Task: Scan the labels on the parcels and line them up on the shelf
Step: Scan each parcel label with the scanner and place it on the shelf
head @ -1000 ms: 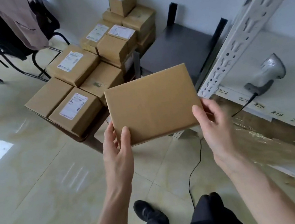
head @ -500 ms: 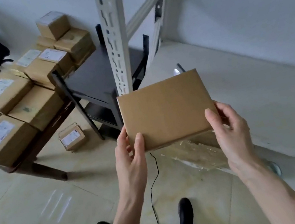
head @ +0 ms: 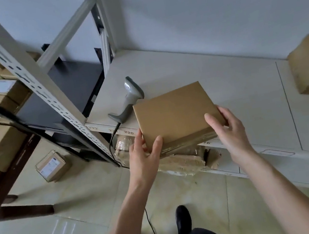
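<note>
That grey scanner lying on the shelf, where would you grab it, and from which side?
Probably by the handle. The scanner lies on its side on the shelf, handle end pointing to the front edge where the cable leaves, head toward the wall. Come from the front left; the held parcel crowds its right side.

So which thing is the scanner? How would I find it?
Look at the pale shelf board of the metal rack. Near its left front edge, beside the flat box held in both hands, lies the scanner: grey, pistol-shaped, with a black cable, unlike the brown boxes.
</note>
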